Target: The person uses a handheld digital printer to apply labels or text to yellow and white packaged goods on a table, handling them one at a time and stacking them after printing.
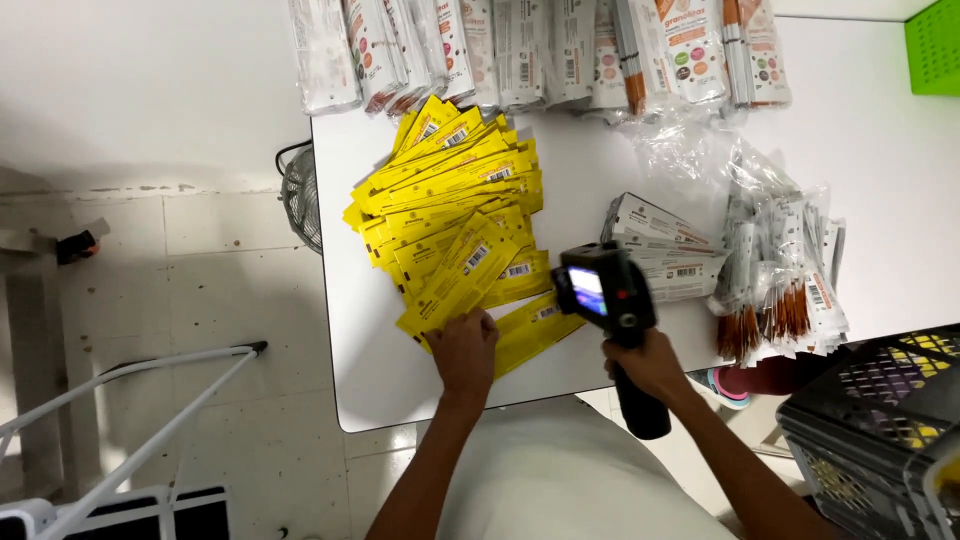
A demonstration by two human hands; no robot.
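Yellow sachets [455, 225]: fanned pile on the white table [370, 380], mid-left, overlapping like roof tiles, barcode ends mostly up. Left hand [465, 350] presses flat on the near end of the fan, fingers together on the lowest sachets, pinning or sliding one; can't tell which.

Right hand [652, 368] is wrapped tight round the grip of a black handheld device [605, 295], pistol-shaped, lit screen facing up, head hanging just right of the fan's near edge, not touching a sachet as far as I can see.

Progress: judging by layout only, no sorted-off stack of yellow ones is visible, so the whole fan looks yet to be worked. No marks readable at this resolution, so done vs. pending per sachet is not visible.

Around it: a small stack of white sachets [665, 250] just beyond the device, bagged white-and-orange packets [785, 270] at right, a row of more packets [540, 50] along the far edge. Black crate [880, 430] at lower right, green basket [935, 45] at the top corner.
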